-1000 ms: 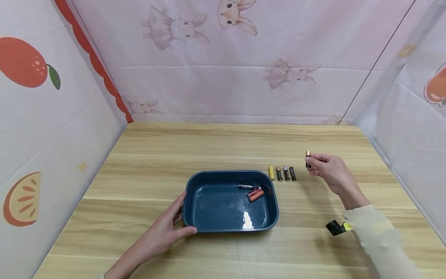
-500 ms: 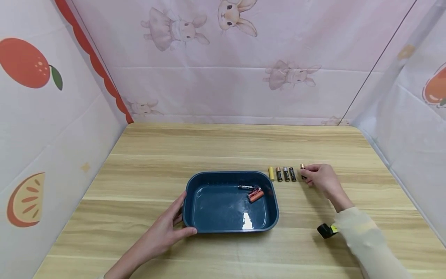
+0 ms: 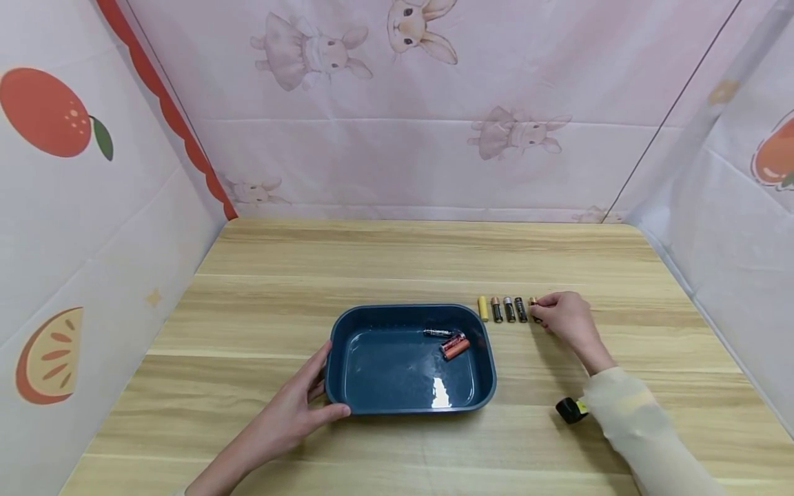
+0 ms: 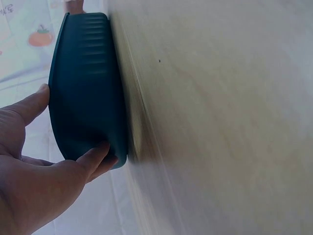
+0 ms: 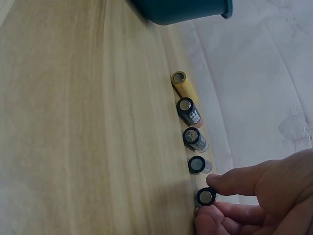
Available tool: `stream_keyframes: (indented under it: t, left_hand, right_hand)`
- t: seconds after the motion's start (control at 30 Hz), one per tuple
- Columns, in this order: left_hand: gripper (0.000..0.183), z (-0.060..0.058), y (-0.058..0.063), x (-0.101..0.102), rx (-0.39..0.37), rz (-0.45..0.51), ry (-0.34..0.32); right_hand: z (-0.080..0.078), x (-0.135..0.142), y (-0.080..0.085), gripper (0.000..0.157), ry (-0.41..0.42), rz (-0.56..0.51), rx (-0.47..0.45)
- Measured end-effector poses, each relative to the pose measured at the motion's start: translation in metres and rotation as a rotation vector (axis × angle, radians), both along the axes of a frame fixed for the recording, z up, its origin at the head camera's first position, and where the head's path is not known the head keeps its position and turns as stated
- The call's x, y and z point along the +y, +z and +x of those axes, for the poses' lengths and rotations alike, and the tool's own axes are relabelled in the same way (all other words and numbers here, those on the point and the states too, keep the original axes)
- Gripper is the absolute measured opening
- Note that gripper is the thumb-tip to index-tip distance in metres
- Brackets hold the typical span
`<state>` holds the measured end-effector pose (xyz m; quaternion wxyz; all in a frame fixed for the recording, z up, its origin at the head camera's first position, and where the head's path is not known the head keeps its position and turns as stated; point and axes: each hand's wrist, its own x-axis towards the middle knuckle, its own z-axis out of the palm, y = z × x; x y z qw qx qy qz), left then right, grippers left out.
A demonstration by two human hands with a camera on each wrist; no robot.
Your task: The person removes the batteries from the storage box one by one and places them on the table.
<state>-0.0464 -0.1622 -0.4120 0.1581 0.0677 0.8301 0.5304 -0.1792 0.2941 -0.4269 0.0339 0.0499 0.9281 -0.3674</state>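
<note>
A dark blue plastic tub (image 3: 409, 411) stands on the table, three batteries lying inside near its right end: one black (image 3: 438, 333), one dark red (image 3: 452, 342), one orange (image 3: 456, 349). My left hand (image 3: 290, 408) holds the tub's left end, thumb at the near corner and fingers along the outer wall. To the tub's right, a yellow battery (image 3: 483, 308) and several black ones (image 3: 509, 309) lie side by side. At the right end of this row my right hand (image 3: 566, 318) pinches a black battery with a copper-coloured end (image 5: 206, 197) between thumb and fingers, low at the tabletop.
The wooden table (image 3: 384, 255) reaches back to a pink rabbit-print cloth (image 3: 397, 158). White fruit-print cloths hang at the left (image 3: 124, 227) and right (image 3: 732, 227). A black object with a yellow patch (image 3: 569, 410) is at the right sleeve (image 3: 639, 413).
My right hand has moved left and down with the battery, bringing it beside the row's right end. The left hand and the tub have stayed where they were.
</note>
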Motion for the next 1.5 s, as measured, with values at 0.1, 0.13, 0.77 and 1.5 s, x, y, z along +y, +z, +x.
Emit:
stream_keyframes:
  t: [0.1, 0.13, 0.77, 1.5]
  left_hand:
    - [0.104, 0.000, 0.000, 0.000, -0.006, -0.003, 0.003]
    - [0.104, 0.000, 0.001, 0.001, -0.008, -0.004, 0.004]
    - [0.103, 0.000, 0.001, -0.001, 0.012, 0.025, -0.027]
    - [0.103, -0.001, 0.001, -0.001, -0.008, 0.018, -0.019]
  right_hand:
    - [0.000, -0.002, -0.001, 0.027, 0.003, 0.024, 0.011]
    - [0.000, -0.003, -0.001, 0.027, 0.001, 0.029, 0.012]
    - [0.002, -0.002, -0.003, 0.028, 0.003, 0.045, 0.033]
    - [0.029, -0.017, 0.049, 0.050, 0.005, -0.296, 0.005]
